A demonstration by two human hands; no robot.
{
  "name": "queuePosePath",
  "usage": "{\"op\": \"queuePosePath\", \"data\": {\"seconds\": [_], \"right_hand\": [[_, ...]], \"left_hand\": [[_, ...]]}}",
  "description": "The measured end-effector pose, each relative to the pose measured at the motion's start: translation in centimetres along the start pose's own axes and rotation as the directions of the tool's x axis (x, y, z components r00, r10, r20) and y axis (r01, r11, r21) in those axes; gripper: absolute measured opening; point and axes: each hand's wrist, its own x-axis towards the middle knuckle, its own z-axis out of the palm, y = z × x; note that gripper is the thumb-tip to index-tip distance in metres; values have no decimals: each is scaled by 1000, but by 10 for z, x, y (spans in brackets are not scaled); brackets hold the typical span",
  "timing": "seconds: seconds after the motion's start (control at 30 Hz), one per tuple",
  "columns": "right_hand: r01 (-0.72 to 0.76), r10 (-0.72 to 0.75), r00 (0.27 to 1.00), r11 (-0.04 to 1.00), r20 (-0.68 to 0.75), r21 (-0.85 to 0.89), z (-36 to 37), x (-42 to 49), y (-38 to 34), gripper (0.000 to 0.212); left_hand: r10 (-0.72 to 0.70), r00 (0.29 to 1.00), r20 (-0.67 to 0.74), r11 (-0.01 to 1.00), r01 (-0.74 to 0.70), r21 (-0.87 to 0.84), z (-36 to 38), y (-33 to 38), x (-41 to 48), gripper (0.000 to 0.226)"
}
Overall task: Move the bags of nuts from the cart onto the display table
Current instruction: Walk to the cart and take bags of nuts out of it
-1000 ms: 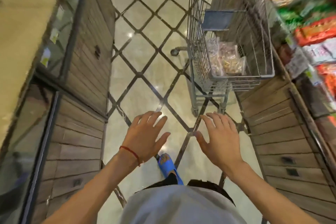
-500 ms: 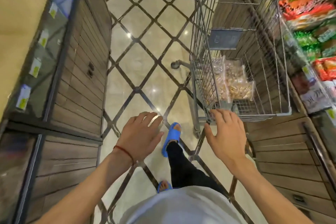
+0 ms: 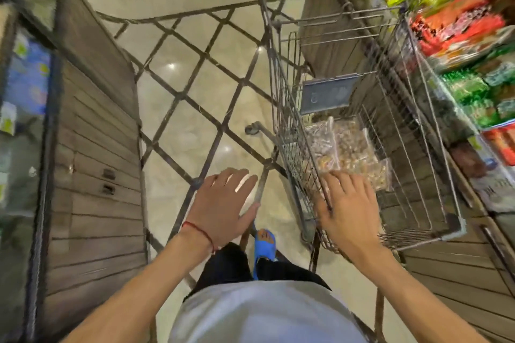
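Observation:
A wire shopping cart [image 3: 281, 86] stands in the aisle at the right. Clear bags of nuts [image 3: 351, 147] lie on its bottom, stacked side by side. My right hand [image 3: 348, 209] reaches over the cart's near left rim with fingers spread, fingertips just short of the nearest bag. My left hand [image 3: 223, 200] hovers flat and empty over the floor, left of the cart. A red string circles my left wrist.
A display table [image 3: 473, 69] with red and green snack packets runs along the right, close beside the cart. A wood-panelled counter [image 3: 92, 175] with a glass front lines the left. Tiled floor [image 3: 189, 125] lies between them. My foot in a blue sandal [image 3: 264, 242] is below the hands.
I have stepped closer to the cart. My right hand has moved forward from over the floor to over the cart's rim, near the bags. My left hand stayed flat and empty.

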Motion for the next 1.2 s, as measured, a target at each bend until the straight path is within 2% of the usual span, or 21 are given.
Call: {"op": "queuePosePath", "data": {"seconds": [0.2,0.3,0.47,0.63,0.87,1.0,1.13,1.2], "right_hand": [[-151,153,988,987,22,-47,4,46,-3,45],[-271,274,961,960,28,-65,8,65,-10,50],[-520,522,852,851,24,-71,14,92,-35,53],[-706,705,708,706,-37,-66,12,98,-59,52],[-827,821,559,562,-121,-5,20,83,-48,44],[-877,874,480,481,-76,-8,33,77,-16,46],[-895,896,443,444,-18,42,49,73,25,44],[-906,905,423,421,56,46,54,70,45,46]], "left_hand": [[168,985,40,986,-166,-32,-10,-39,96,57],[305,951,56,952,-304,-24,-14,-57,146,58],[550,832,70,835,-547,-52,-32,-81,215,55],[705,691,162,704,-708,-43,-34,-80,267,57],[812,539,223,558,-830,-27,-27,-26,317,58],[828,498,258,515,-857,2,-14,10,338,55],[811,491,319,512,-859,23,0,55,357,55],[808,479,343,498,-867,36,9,78,364,54]]}}
